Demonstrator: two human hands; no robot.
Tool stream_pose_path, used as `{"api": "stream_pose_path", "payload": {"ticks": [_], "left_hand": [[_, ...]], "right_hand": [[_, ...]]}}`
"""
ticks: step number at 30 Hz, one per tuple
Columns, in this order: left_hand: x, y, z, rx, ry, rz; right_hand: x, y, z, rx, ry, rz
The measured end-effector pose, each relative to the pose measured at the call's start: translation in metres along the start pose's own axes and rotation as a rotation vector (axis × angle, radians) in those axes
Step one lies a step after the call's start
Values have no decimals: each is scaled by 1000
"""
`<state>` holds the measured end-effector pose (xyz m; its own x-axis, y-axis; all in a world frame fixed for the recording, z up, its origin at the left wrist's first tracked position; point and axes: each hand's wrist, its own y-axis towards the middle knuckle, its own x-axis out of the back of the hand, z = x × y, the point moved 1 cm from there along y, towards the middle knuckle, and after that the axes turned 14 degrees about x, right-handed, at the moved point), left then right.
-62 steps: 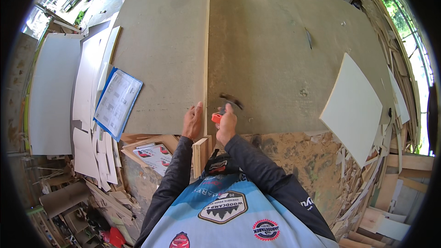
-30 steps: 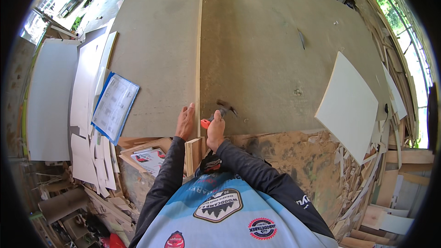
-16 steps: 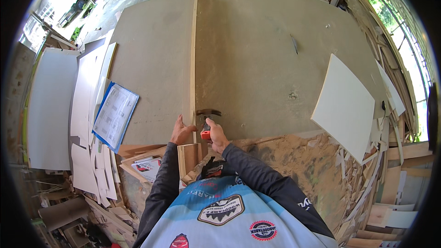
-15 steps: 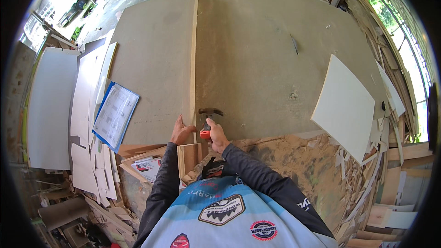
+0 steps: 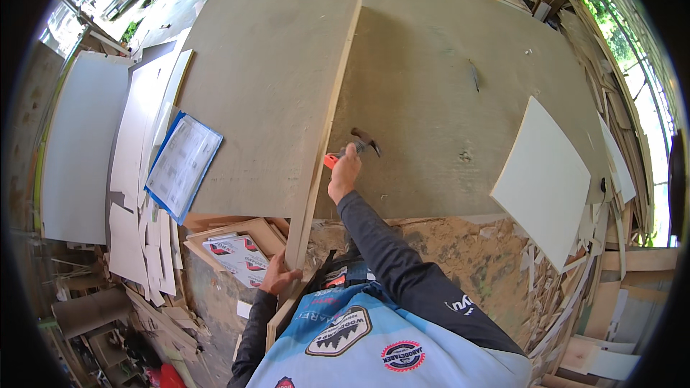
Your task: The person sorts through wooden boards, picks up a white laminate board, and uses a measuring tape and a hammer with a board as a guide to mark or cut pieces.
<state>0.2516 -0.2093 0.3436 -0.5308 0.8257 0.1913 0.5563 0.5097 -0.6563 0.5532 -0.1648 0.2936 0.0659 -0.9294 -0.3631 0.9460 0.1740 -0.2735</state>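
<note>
A long, narrow wooden board [image 5: 336, 104] stands on edge across the brown tabletop [image 5: 420, 100]. Its near end juts past the table's front edge toward my body. There my left hand [image 5: 277, 276] grips it, thumb over the upper edge and fingers along its left side. A shorter wooden piece [image 5: 273, 327] meets that end, partly hidden by my shirt. My right hand [image 5: 344, 174] is closed around the handle of a claw hammer [image 5: 368, 141], just right of the board. The hammer's orange grip end points left, its dark head right.
A blue clipboard with papers [image 5: 184, 165] lies left, beside stacked white panels [image 5: 86, 147]. To the right, a white panel [image 5: 544, 179] overhangs the table edge. A thin dark tool [image 5: 474, 76] rests farther back. Below the front edge are boxes [image 5: 237, 255] and sawdust [image 5: 445, 251].
The board has slid toward me and now slants, its near end beyond the table edge. My left hand came back with it. My right hand carried the hammer forward and turned its head.
</note>
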Motion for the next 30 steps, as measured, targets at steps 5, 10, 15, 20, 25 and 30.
{"api": "stream_pose_path", "payload": {"ticks": [5, 10, 15, 20, 25, 30], "left_hand": [[4, -19, 26, 4, 164, -44], [-2, -27, 22, -16, 138, -30], [3, -16, 61, -34, 71, 17], [-7, -41, 18, -18, 92, -46], [-5, -30, 32, 30, 54, 72], [-9, -35, 20, -64, 149, -44]], "right_hand": [[7, 25, 2, -145, 13, 213], [7, 4, 4, -73, 207, -251], [12, 9, -8, -100, -61, 104], [12, 10, 12, 3, 202, -371], [21, -3, -15, -86, -83, 220], [10, 9, 2, -66, 155, -253]]}}
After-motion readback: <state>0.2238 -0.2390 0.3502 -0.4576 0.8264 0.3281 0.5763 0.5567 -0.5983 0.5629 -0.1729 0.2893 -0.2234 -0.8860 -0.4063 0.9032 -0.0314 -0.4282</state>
